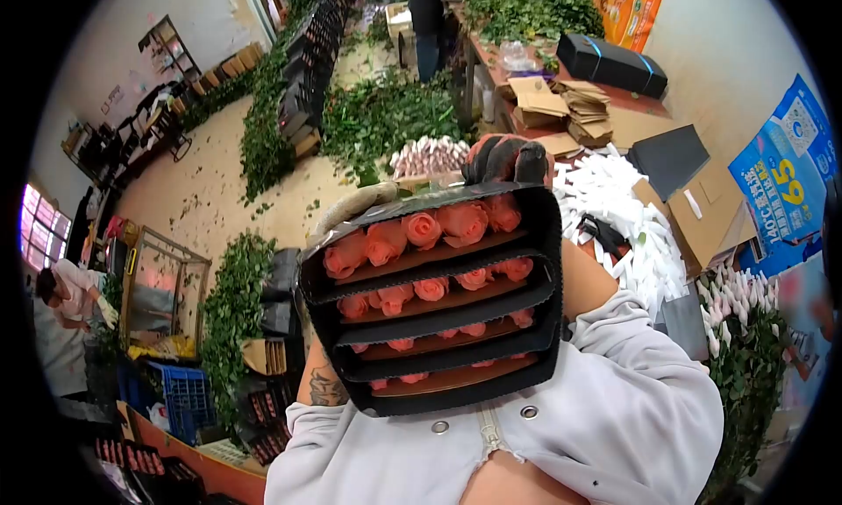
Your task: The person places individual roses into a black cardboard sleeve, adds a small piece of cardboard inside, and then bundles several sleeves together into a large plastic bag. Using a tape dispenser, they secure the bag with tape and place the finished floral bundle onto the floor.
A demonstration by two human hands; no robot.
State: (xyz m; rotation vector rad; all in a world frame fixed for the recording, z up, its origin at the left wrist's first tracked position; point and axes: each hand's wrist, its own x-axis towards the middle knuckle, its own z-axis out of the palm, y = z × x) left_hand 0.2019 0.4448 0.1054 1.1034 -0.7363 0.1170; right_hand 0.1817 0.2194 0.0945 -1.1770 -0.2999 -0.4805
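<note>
A bundle of coral-pink roses (423,230) is held up in front of my chest, with the blooms towards me. They sit in several tiers, divided by black corrugated sheets (447,312) and brown card strips, inside a black wrap. My right hand (507,160), in a dark grey and reddish glove, grips the far top edge with its fingers bent. Along the upper left edge lies my left hand (353,205), in a pale, dirty glove; the wrap hides most of it. The stems are out of sight behind the wrap.
White foam sleeves (614,220) are heaped right of the bundle, near folded cardboard (566,106) and a black stack (611,64) on the table. Leaves (386,123) litter the floor ahead. One person (74,299) bends at far left; another (428,22) stands ahead. A blue crate (184,400) sits lower left.
</note>
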